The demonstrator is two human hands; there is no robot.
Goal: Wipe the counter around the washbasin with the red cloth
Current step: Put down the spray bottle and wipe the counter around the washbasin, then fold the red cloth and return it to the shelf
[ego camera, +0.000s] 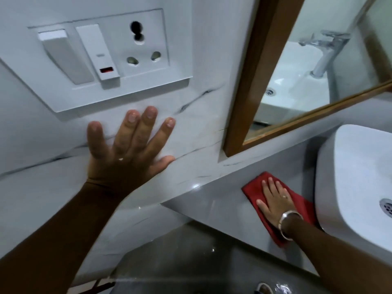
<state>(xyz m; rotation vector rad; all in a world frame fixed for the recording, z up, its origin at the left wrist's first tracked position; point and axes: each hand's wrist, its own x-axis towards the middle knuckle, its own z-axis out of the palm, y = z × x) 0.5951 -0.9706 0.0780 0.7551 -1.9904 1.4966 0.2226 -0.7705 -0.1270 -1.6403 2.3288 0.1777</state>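
Observation:
The red cloth (253,188) lies flat on the grey counter (214,211), just left of the white washbasin (347,166). My right hand (274,201) presses down on the cloth with fingers spread, a bangle at the wrist; the hand hides the cloth's middle. My left hand (129,147) is flat against the marbled white wall tile (191,128), fingers apart, holding nothing, just below the switch plate.
A white switch and socket plate (101,58) is on the wall above my left hand. A wood-framed mirror (250,77) hangs above the counter and reflects the chrome tap and basin. The basin drain (387,206) shows at the right edge. Dark floor lies below the counter.

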